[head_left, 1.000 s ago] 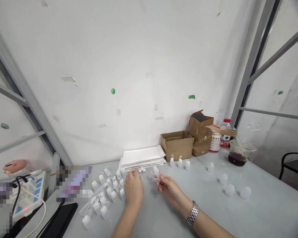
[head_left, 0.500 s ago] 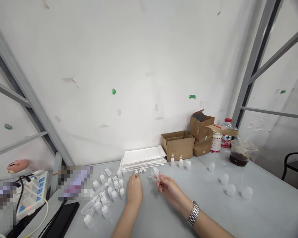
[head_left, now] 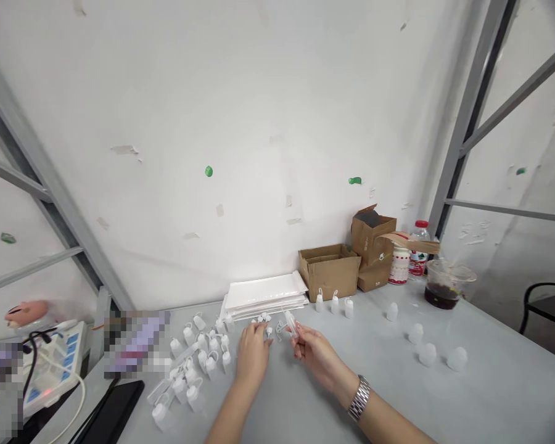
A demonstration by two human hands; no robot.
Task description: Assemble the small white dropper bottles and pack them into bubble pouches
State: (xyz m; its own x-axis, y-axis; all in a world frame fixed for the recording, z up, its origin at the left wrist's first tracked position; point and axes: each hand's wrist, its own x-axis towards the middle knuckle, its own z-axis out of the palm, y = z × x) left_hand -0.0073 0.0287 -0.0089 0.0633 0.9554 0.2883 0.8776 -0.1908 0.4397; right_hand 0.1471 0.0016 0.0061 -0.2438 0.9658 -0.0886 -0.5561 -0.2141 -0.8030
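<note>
In my right hand [head_left: 315,353] is a small translucent squeeze bottle [head_left: 290,320], pinched between thumb and fingers and tilted with its thin nozzle upward. Left of it, my left hand [head_left: 252,353] is low over the table, with a small white cap [head_left: 269,332] between its thumb and index fingertips. More loose white caps [head_left: 263,317] lie just beyond those fingers. A thin, tangled white strap piece [head_left: 280,331] lies between the two hands. Several white-capped bottles [head_left: 210,364] with looped straps are crowded left of my left hand.
White envelopes [head_left: 266,293] are stacked by the wall, beside an open cardboard box [head_left: 330,279]. Three capped bottles [head_left: 335,304] stand before the box. Several translucent pieces [head_left: 427,354] are spread at right, near a bowl of dark liquid [head_left: 441,295]. A black phone [head_left: 113,413] lies front left.
My left hand has shifted, and a white cap now shows at its fingertips, apart from the others. My right hand still holds the bottle, nearly unmoved. The view has turned slightly.
</note>
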